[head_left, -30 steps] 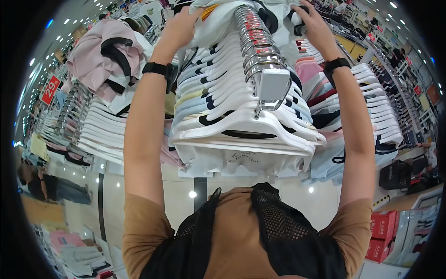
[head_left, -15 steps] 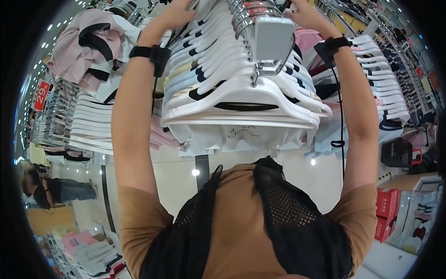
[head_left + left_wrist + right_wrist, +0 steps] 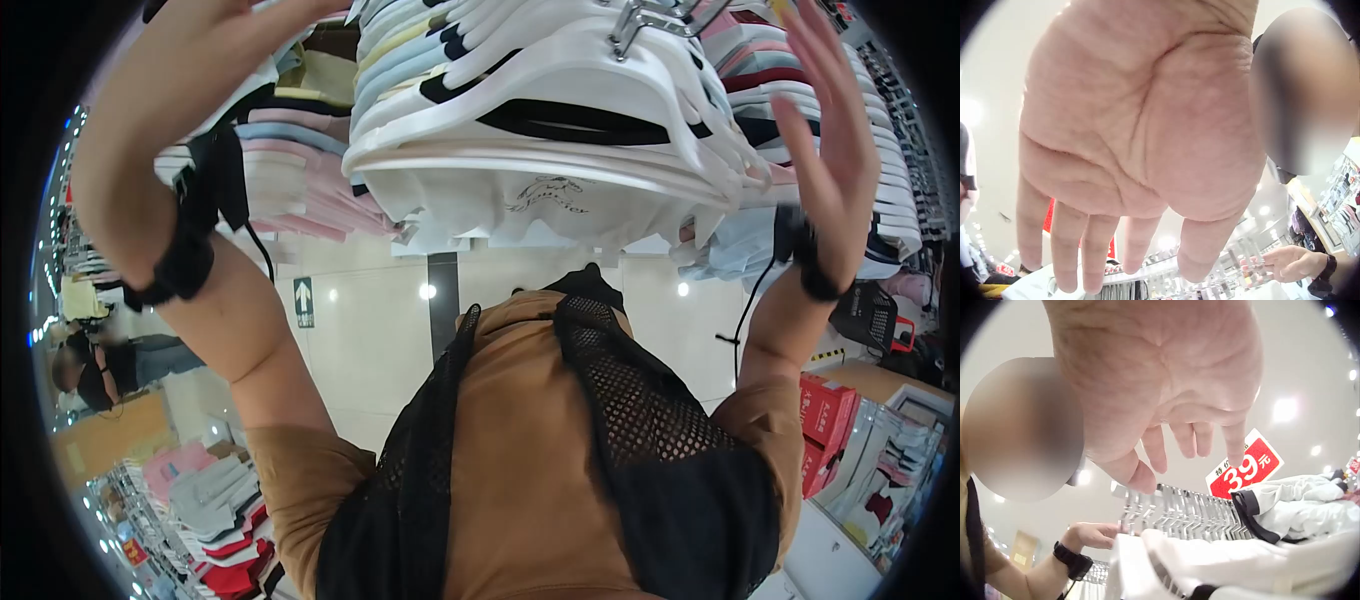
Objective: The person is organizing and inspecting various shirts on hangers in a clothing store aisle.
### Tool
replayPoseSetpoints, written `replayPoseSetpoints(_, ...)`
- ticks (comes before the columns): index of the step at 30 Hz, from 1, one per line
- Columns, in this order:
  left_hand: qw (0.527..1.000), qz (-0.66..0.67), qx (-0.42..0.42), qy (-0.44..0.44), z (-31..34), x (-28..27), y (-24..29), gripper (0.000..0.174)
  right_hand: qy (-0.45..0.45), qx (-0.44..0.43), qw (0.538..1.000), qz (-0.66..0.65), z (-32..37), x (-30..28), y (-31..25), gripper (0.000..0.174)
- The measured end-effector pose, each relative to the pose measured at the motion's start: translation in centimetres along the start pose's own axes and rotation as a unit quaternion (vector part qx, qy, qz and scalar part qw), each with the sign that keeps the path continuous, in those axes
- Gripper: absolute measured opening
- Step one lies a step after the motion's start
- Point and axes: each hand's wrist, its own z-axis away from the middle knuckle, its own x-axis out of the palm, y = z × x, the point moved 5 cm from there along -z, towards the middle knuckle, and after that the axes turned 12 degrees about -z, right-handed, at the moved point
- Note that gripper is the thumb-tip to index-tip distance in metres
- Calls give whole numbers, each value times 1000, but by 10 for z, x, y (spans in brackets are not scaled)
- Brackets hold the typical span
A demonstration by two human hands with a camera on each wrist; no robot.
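My left hand [image 3: 225,50] is raised at the upper left in the head view, its fingertips cut off by the frame. The left wrist view shows that palm [image 3: 1141,125] with loosely straight fingers and nothing held. On the other side, my right hand [image 3: 835,130] is spread beside the row of clothes, also holding nothing. Between them hang white hangers [image 3: 570,85] with a white printed T-shirt [image 3: 560,195] at the front. In the right wrist view, metal hooks [image 3: 1191,512] line the rail, and a white garment with black trim [image 3: 1297,509] lies heaped above the hangers.
A red price sign [image 3: 1244,469] stands over the rail. Pink garments [image 3: 290,190] hang at left, more white hangers [image 3: 870,120] at right. A black shopping basket [image 3: 865,315] and red boxes [image 3: 828,425] are at right. Another person [image 3: 110,365] stands at far left.
Both hands have let go of the white garment over the rail, drawn back toward the body and spread apart. The head view has come closer to the front hanger.
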Motion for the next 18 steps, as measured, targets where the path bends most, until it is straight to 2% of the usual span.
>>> replayPoseSetpoints(3,996,-55,71,-16,27,-3,15,48,41,15,995,-89,50,-3,-9,41)
replayPoseSetpoints(5,988,-89,121,-25,42,0,23,53,150,45,978,-137,85,-4,-6,37)
replayPoseSetpoints(6,994,-66,87,-10,55,6,12,42,149,46,978,-139,102,1,-6,37)
replayPoseSetpoints(8,996,-11,55,70,79,31,13,50,304,150,925,-171,140,0,12,37)
replayPoseSetpoints(9,994,7,35,102,93,48,8,55,318,173,922,-139,149,8,13,38)
replayPoseSetpoints(11,990,32,-25,132,118,81,-4,59,319,233,913,-98,162,26,12,41)
replayPoseSetpoints(13,978,85,-106,159,140,110,-18,62,332,248,904,-108,175,41,13,43)
replayPoseSetpoints(15,954,114,-185,208,153,130,-29,56,346,261,892,-128,181,59,10,46)
replayPoseSetpoints(16,929,178,-223,235,156,138,-35,56,339,275,892,-118,180,65,9,48)
replayPoseSetpoints(18,899,238,-239,278,151,145,-33,54,328,283,895,-103,181,70,9,51)
